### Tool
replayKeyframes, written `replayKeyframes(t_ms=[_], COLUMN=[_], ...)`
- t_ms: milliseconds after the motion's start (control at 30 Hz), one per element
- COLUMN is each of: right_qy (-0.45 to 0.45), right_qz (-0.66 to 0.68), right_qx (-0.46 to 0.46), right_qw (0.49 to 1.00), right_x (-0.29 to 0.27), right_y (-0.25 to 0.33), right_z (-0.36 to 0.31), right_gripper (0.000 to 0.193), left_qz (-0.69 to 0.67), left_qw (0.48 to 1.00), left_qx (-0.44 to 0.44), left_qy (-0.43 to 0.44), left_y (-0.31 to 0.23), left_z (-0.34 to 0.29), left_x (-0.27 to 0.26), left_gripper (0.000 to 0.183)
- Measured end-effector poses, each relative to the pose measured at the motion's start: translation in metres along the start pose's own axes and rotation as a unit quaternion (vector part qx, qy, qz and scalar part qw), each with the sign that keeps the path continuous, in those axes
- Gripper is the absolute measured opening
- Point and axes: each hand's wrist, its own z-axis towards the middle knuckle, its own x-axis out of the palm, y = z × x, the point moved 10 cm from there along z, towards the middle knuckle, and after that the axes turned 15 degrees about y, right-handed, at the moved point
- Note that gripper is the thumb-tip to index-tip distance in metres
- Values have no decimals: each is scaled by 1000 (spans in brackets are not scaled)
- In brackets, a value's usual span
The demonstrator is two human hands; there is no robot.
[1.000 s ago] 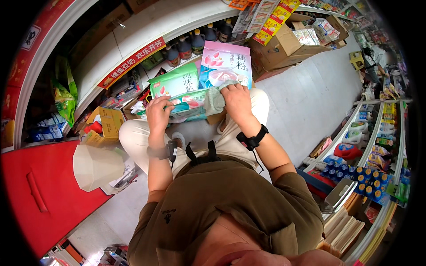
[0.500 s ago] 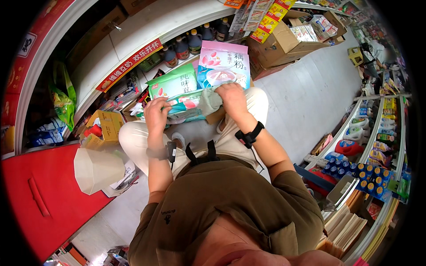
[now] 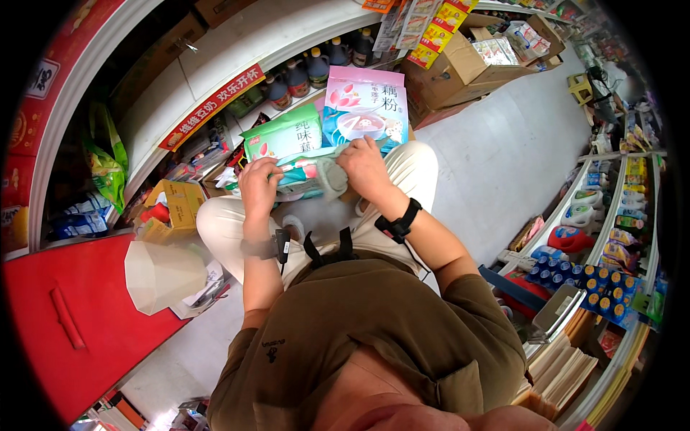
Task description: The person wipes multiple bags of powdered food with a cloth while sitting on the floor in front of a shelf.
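Beyond the right knee [image 3: 415, 169], I could pass a hand over the grey floor [image 3: 496, 158] as far as the open carton [image 3: 445, 80]; beneath the white shelf's [image 3: 287, 25] front edge, dark bottles [image 3: 295, 77] and pouches [image 3: 365, 108] bar me, while sachets [image 3: 436, 36] curtain its right end.

Printed in large dark characters on the pink-topped pouch [image 3: 363, 108] and green pouch [image 3: 280, 134], in white along the red strip [image 3: 212, 108] on the shelf's [image 3: 215, 50] front edge.
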Motion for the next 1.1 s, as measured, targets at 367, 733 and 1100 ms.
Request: replayKeyframes(t_ms=[367, 733, 1100], right_qy=[-50, -51, -48], right_qz=[-11, 70, 45], right_qx=[119, 27, 40], right_qw=[992, 996, 997], right_x=[-26, 10, -24], right_y=[-43, 26, -31], right_z=[-26, 12, -18], right_gripper=[23, 36, 32], left_qz=[-34, -19, -62], left_qw=[999, 999, 998], left_qx=[0, -26, -19], left_qy=[-10, -8, -11], left_y=[6, 15, 22], left_z=[-1, -7, -10], left_x=[-6, -3, -11], left_gripper=[11, 13, 14])
